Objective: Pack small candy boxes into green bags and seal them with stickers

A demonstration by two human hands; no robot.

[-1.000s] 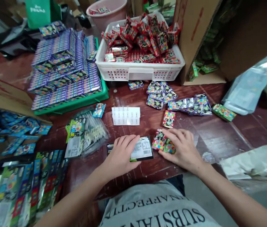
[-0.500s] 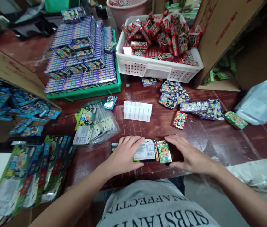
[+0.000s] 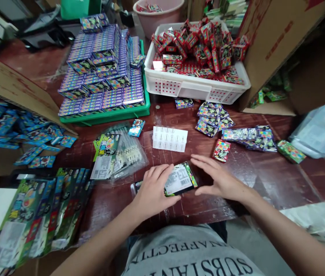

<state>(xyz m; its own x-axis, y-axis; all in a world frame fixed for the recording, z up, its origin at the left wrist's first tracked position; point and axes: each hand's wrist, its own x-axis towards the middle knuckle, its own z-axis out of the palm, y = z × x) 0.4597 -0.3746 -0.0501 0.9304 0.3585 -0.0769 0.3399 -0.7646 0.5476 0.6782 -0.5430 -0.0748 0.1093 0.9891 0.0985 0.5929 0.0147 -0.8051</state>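
Note:
My left hand [image 3: 154, 188] holds a flat printed packet [image 3: 178, 181] against the table, fingers over its far side and thumb at its near edge. The packet is dark with a white label, and the palm hides its left part. A narrow strip of a green box [image 3: 192, 175] shows at the packet's right end. Around that end is my right hand [image 3: 222, 180], fingers and thumb spread apart. Beyond the hands lie a red box [image 3: 221, 150] and a white sticker sheet [image 3: 170, 139].
Purple boxes fill a green tray [image 3: 107, 118]; red boxes fill a white basket [image 3: 193, 90]. Loose purple boxes [image 3: 208, 115] and a green box [image 3: 291, 151] lie right. Clear bags [image 3: 127, 153] and printed packets [image 3: 15, 218] lie left. Cardboard boxes [image 3: 277, 42] flank the table.
My right hand has moved left toward the packet. The green box, fully visible beside the packet's end before, now shows only as a strip. The packet has tilted slightly.

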